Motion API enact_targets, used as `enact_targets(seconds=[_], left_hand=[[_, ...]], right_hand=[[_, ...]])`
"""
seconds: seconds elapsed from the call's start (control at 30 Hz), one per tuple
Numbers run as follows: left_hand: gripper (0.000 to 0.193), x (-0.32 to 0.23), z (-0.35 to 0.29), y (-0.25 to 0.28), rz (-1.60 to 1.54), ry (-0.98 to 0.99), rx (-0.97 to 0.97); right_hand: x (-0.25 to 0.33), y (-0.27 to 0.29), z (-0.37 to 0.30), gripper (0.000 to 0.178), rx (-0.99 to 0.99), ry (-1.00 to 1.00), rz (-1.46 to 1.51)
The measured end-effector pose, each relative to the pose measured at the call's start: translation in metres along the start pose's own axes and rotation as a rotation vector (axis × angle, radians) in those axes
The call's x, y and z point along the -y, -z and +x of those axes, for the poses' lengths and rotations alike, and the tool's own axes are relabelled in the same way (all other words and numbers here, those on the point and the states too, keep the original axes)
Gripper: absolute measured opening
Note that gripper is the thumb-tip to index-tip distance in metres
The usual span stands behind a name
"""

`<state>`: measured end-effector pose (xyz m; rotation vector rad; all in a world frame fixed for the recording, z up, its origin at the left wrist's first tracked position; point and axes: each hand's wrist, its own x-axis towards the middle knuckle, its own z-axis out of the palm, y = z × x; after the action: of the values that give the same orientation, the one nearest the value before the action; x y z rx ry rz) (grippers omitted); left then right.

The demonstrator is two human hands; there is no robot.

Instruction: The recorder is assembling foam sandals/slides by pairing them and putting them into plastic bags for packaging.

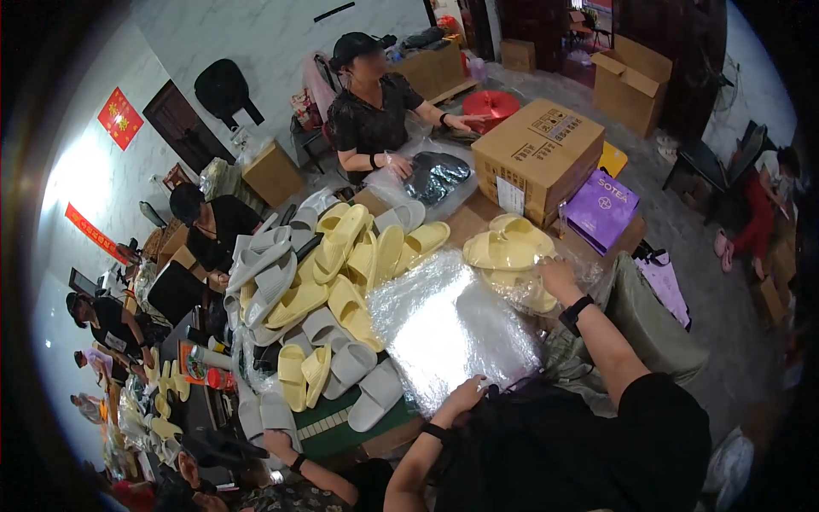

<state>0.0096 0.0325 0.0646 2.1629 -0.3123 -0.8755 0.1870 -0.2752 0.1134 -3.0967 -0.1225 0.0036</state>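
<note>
My right hand (559, 282) is closed at the near right edge of a clear bag holding a pair of yellow slippers (510, 247). A stack of clear plastic bags (456, 328), shiny under the light, lies flat in front of me. At its near edge, the fingers of my left hand (466, 394) are bent onto a bag's edge. Left of the stack rises a heap of loose slippers, yellow ones (348, 303) mixed with grey ones (271, 286).
A cardboard carton (533, 158) and a purple box (600, 211) stand at the table's far right. Across the table, a person (375, 119) handles dark slippers in clear plastic (437, 177). A co-worker's hand (277, 444) touches grey slippers at lower left. A covered bulky shape (644, 316) stands right.
</note>
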Motion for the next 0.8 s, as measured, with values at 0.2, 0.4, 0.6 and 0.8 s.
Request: enact_targets(seconds=[0.2,0.4,0.6,0.8], left_hand=[[0.041,0.041,0.011,-0.014,0.047,-0.022,-0.050],[0.040,0.033,0.005,-0.006,0.016,-0.012,-0.188],[0.041,0.024,-0.021,0.013,-0.032,0.039,-0.305],[0.041,0.047,-0.049,0.082,0.039,-0.041,-0.759]], right_hand=[[0.078,0.019,-0.034,0.038,-0.310,0.512,0.212],[0.145,-0.036,-0.079,0.041,0.276,0.876,0.302],[0.143,-0.099,-0.098,0.047,0.359,0.970,0.194],[0.130,-0.115,-0.098,0.046,0.323,0.901,0.247]])
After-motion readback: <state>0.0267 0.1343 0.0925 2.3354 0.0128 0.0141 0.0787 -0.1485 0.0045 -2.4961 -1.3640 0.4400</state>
